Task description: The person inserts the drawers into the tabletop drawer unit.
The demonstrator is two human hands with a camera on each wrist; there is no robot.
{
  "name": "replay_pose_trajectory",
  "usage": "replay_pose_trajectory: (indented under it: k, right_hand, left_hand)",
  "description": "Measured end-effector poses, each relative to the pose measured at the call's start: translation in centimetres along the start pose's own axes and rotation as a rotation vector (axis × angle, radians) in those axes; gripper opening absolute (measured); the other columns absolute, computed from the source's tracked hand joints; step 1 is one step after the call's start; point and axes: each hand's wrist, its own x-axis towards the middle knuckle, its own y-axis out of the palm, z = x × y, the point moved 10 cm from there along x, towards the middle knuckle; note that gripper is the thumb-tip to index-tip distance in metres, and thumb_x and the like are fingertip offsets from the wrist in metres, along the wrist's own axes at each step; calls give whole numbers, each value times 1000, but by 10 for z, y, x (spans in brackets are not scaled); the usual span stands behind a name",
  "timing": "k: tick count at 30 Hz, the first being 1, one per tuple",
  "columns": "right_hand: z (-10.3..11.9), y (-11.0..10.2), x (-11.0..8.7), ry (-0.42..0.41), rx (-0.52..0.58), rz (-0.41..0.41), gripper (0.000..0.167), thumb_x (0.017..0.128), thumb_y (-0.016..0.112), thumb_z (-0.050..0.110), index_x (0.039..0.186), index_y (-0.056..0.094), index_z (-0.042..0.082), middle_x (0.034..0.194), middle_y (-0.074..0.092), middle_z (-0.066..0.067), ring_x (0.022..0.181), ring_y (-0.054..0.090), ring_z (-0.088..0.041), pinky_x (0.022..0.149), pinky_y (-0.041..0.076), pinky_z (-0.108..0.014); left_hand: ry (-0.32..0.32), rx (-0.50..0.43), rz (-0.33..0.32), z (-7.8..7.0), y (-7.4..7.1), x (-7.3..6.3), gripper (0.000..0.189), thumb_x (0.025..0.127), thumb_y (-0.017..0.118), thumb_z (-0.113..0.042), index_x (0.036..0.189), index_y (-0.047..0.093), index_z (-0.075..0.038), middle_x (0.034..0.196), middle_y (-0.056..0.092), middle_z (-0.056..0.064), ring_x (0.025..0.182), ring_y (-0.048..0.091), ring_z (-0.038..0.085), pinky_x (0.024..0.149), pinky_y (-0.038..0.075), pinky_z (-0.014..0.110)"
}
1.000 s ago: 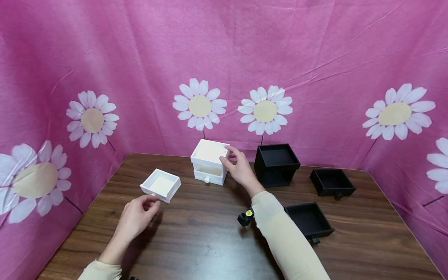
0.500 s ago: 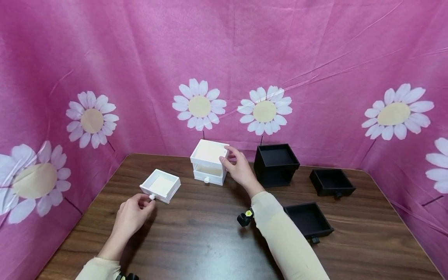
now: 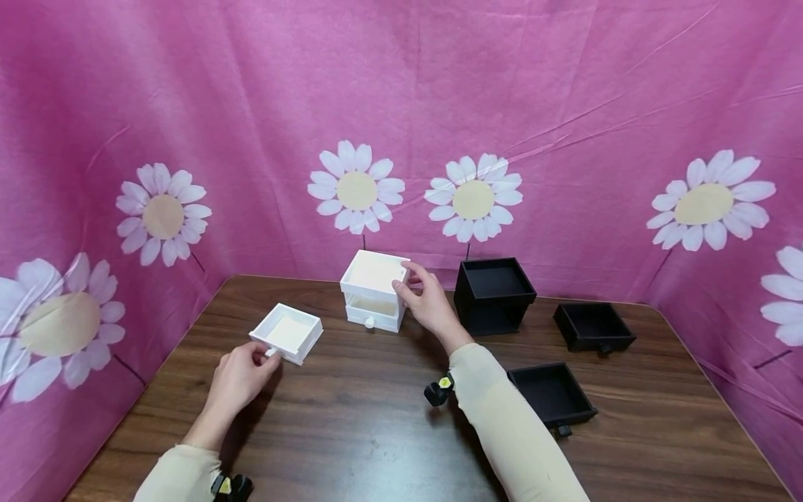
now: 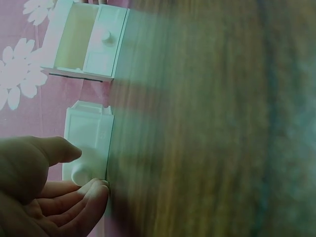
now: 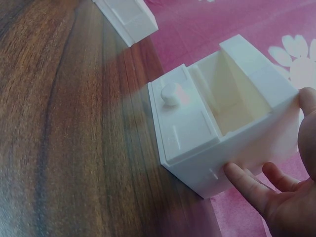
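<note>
My left hand (image 3: 241,376) is at the front of a small white drawer (image 3: 287,331) lying on the table at the left. In the left wrist view its thumb and fingers stand on either side of the drawer's round knob (image 4: 81,174), with a gap between thumb and knob. My right hand (image 3: 433,307) touches the right side and top edge of a white cabinet (image 3: 376,275) with extended fingers. The cabinet's lower drawer (image 5: 182,116), with its own round knob (image 5: 171,94), is in place; the upper slot (image 5: 234,101) is a hollow opening.
A black cabinet (image 3: 498,296) with an open front stands right of the white one. Two black drawers lie on the wooden table (image 3: 376,432): one far right (image 3: 594,328), one nearer (image 3: 553,392), partly behind my right sleeve (image 3: 508,411). A pink flowered cloth (image 3: 401,84) hangs behind.
My left hand shifts slightly left along the drawer front, uncovering its knob, then brings its fingers back around the knob. Right hand, cabinets and drawers stay in place.
</note>
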Motion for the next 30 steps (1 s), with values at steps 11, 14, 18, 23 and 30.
replay_pose_trajectory:
  k: [11, 14, 18, 23, 30]
  right_hand:
    - [2, -1, -1, -20, 17, -8, 55, 107, 70, 26, 157, 53, 10, 137, 55, -26, 119, 70, -41, 89, 65, -41]
    - [2, -1, -1, -22, 14, -10, 55, 107, 70, 26, 157, 54, 11, 137, 56, -26, 120, 70, -41, 91, 64, -43]
    - [2, 0, -1, -27, 2, -4, 55, 107, 70, 28, 157, 54, 11, 136, 57, -25, 121, 69, -41, 94, 63, -44]
    - [1, 1, 0, -22, 0, 2, 55, 107, 70, 29, 157, 54, 12, 137, 56, -25, 120, 69, -40, 94, 63, -45]
    - [2, 0, -1, -10, 4, -5, 56, 107, 70, 28, 158, 53, 13, 137, 56, -25, 119, 70, -40, 92, 64, -43]
  left_hand:
    - [8, -15, -6, 5, 4, 7, 23, 94, 71, -29, 88, 77, -7, 70, 68, 3, 68, 63, 25, 63, 46, 42]
    - [-25, -6, 18, 4, 4, 5, 21, 95, 72, -26, 89, 77, -7, 72, 70, 3, 70, 63, 22, 65, 47, 40]
    - [-59, -26, 29, 6, 4, 4, 19, 94, 72, -23, 90, 77, -5, 74, 71, 2, 71, 62, 17, 66, 47, 36]
    - [-93, -103, 51, 11, 7, 3, 20, 96, 70, -21, 92, 75, -2, 70, 74, 0, 64, 65, 8, 63, 47, 31]
    - [-130, -202, 94, 12, 11, 1, 22, 98, 69, -19, 95, 72, 2, 72, 77, 5, 59, 72, 11, 58, 51, 26]
